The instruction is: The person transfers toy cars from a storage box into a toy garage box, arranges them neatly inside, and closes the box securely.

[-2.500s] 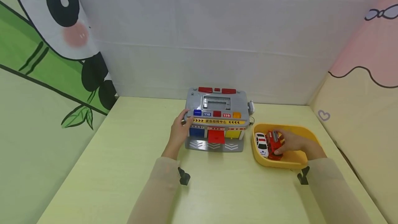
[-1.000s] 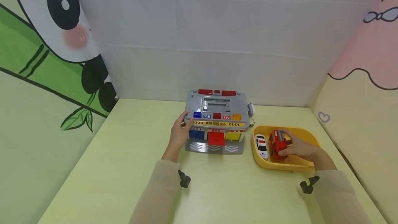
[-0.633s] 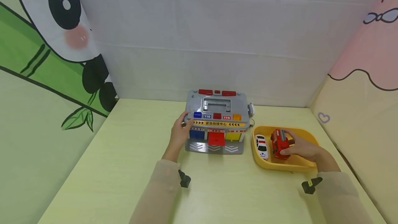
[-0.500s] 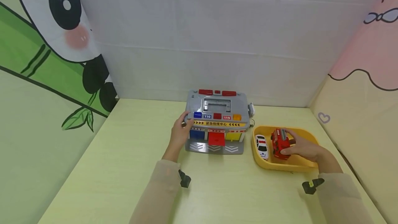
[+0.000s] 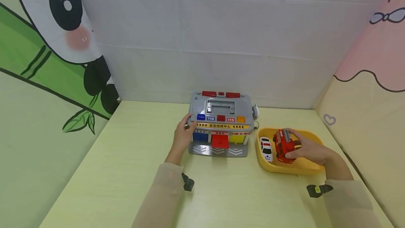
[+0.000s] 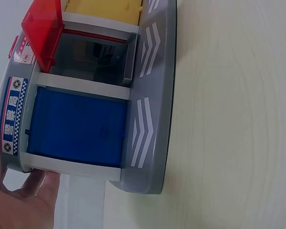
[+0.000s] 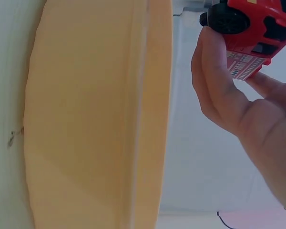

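My left hand [image 5: 181, 138] holds the left edge of a grey toy emergency station [image 5: 219, 126], thumb at its front and fingers around the side. In the left wrist view, its red door [image 6: 44, 28] is swung up over an open bay, while the blue door [image 6: 78, 126] is down. My right hand [image 5: 311, 150] pinches a red toy fire truck [image 5: 283, 146] between thumb and fingers, raised and tilted over the yellow tray [image 5: 278, 169]. The right wrist view shows the truck's black wheel [image 7: 228, 19] above the tray's side. Left of the truck, a white toy police car [image 5: 266, 149] lies in the tray.
On the station's right side is a small grey-white piece [image 5: 255, 111] with a coiled cord [image 5: 256, 125]. A white cloth backdrop [image 5: 221, 69] stands right behind the station. The pale table [image 5: 126, 157] extends left and forward.
The fire truck, earlier lying beside the police car, has been lifted up and slightly right by my right hand, then moved a little back left. My left hand and the station stay put.
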